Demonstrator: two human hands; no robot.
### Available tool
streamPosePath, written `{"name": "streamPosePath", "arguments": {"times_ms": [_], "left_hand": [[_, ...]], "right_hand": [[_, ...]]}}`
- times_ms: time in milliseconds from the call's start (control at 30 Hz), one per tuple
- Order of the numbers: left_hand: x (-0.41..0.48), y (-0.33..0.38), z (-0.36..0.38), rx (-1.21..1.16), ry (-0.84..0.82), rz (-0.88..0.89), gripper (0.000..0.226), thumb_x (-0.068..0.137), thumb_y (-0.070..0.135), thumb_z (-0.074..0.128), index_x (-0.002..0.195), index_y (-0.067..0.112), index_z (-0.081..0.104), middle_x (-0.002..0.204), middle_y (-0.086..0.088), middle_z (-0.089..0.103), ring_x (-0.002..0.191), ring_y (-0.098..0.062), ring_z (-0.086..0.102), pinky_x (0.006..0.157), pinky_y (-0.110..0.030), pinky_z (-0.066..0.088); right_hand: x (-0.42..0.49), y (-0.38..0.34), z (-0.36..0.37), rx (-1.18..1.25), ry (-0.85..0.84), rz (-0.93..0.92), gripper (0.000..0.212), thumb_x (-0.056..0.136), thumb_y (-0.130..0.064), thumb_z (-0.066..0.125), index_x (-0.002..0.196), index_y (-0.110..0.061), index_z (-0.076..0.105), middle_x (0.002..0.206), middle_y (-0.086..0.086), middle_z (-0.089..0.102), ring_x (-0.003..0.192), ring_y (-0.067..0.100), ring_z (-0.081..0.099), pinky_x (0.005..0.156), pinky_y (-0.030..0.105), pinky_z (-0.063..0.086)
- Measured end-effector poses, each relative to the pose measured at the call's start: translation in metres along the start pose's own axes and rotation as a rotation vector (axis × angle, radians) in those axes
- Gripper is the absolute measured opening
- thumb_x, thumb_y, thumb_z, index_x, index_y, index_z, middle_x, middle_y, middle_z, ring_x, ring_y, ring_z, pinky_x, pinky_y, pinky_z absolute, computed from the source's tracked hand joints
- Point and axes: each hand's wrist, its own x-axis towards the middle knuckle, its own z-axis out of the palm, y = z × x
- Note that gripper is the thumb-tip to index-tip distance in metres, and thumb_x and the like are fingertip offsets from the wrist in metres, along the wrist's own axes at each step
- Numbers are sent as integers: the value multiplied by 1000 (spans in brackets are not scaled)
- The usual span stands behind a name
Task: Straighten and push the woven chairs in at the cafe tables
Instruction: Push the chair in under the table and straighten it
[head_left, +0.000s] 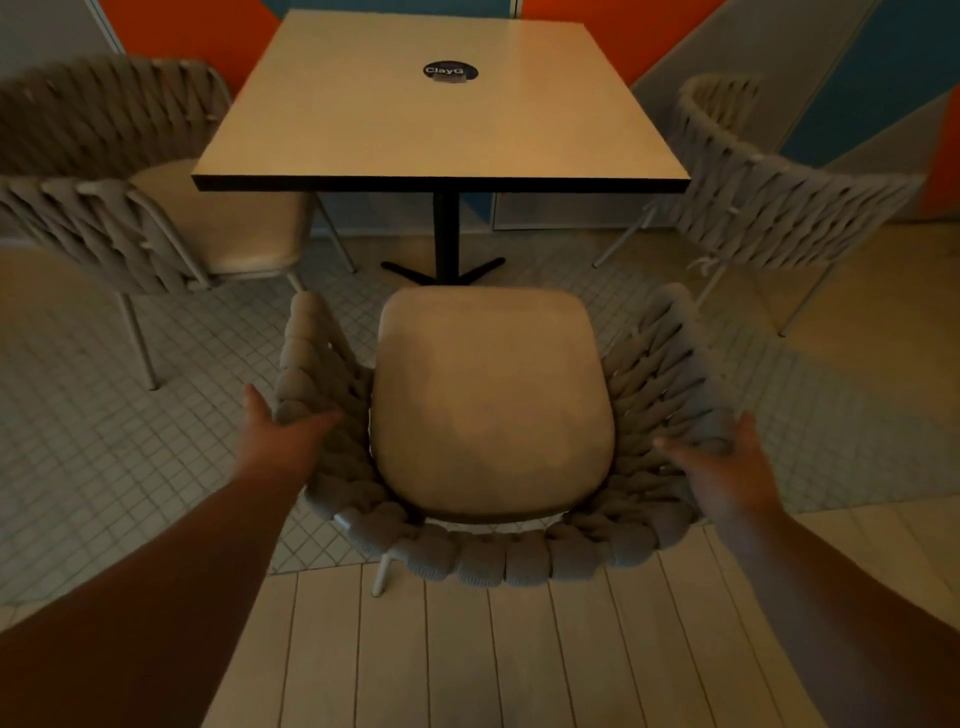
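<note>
1. At the near side of the desk (441, 114), the near woven chair (467, 564) stands pulled back, with its seat cushion (493, 405) facing the desk and its front edge short of the desktop.
2. The left hand (283, 431) and the right hand (727, 462) each straddle the woven rim on their own side, spread fairly wide, with part of the hand inside the curve and part outside. Blur hides whether either has closed into a firm hold, so I cannot tell.
3. A side chair (104, 208) to the left and another side chair (769, 208) to the right both stand angled away from the desk, so neither is tucked in yet.
4. Risk: an uneven push. If one hand drives harder, the chair probably swings and goes in crooked.
5. Risk: the floor. The rear leg (382, 577) sits just where the plank floor (467, 665) meets the tiled floor (156, 415). A leg could catch on that seam or in the tile joints and jolt or tip the chair forward.
6. Risk: the black pedestal foot (444, 270) lies straight ahead, and the front legs may knock it and shake the desk.
7. Risk: the woven arms may be too high to pass under the desk edge, though their height is hard to judge from above.
8. Risk: the padded weave likely gives under pressure, so a loose hold could slip.
</note>
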Motion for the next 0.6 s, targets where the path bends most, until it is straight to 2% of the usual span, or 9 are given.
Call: {"name": "streamPosePath", "arguments": {"times_ms": [67,133,200,300,433,533,600], "left_hand": [[3,-10,12,-21,-3,0,97,91,18,74,164,41,14,155,-17,48,124,-43,58,89,-55,56],[4,-17,19,-33,44,31,83,93,12,64,161,39,24,146,-16,55,108,-35,59,71,-44,53],[4,-18,22,-55,72,48,77,94,11,60,159,38,30,144,-15,57,103,-28,55,64,-37,48],[-4,-19,28,-89,89,45,76,94,10,60,160,36,32,139,-13,59,103,-28,55,76,-43,50],[-27,-21,46,-110,83,35,79,93,10,59,160,37,28,126,-4,55,99,-28,56,72,-41,50],[-35,-20,54,-105,89,45,77,90,8,59,158,33,33,128,-9,59,105,-33,59,91,-52,55],[-33,-18,55,-86,93,43,77,90,7,58,158,32,33,133,-12,61,111,-37,61,94,-56,55]], "right_hand": [[2,12,15,51,1,9,107,82,-23,85,160,-40,14,154,18,46,129,46,54,96,67,52],[4,18,22,-59,83,-1,91,92,-19,67,160,-43,11,146,20,53,117,46,60,93,64,55],[5,15,22,-118,131,6,88,96,-21,59,160,-46,6,145,20,53,115,47,60,92,60,55],[8,12,14,-132,111,-7,85,98,-16,56,161,-44,7,144,20,53,108,45,61,88,59,57],[21,4,-5,-179,100,-38,72,100,-15,53,159,-37,19,143,22,53,106,46,60,83,54,57],[26,-2,-11,-209,90,-11,75,100,-14,53,160,-38,16,144,21,52,108,48,60,87,58,56],[26,-6,-10,-228,97,4,77,101,-15,53,161,-41,13,145,22,51,108,48,59,87,58,56]]}}
